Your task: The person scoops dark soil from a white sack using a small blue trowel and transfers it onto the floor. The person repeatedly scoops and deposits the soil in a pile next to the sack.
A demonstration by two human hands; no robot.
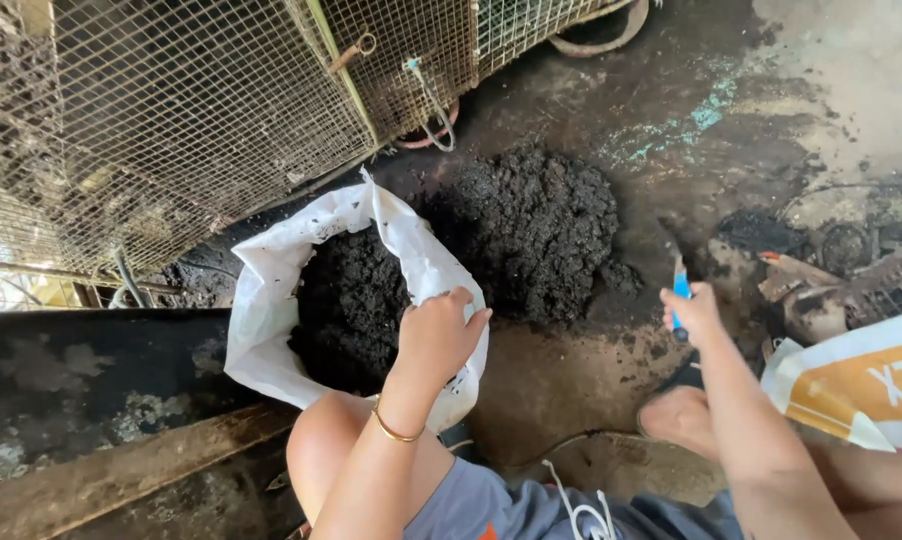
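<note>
A white woven sack (271,290) stands open on the ground, part filled with dark crumbly soil (346,305). My left hand (439,332), with a gold bangle at the wrist, grips the sack's near rim and holds it open. Beyond the sack lies a heap of the same dark soil (531,225) on the stained concrete. My right hand (693,312) is closed on a blue-handled tool (681,290) to the right of the heap; its working end is hidden. My bare knees show at the bottom edge.
A wire-mesh cage (171,120) runs along the back left. A dark trough or ledge (81,380) sits at the left. A white and orange sack (861,385) lies at the right, beside rubble and debris (821,270).
</note>
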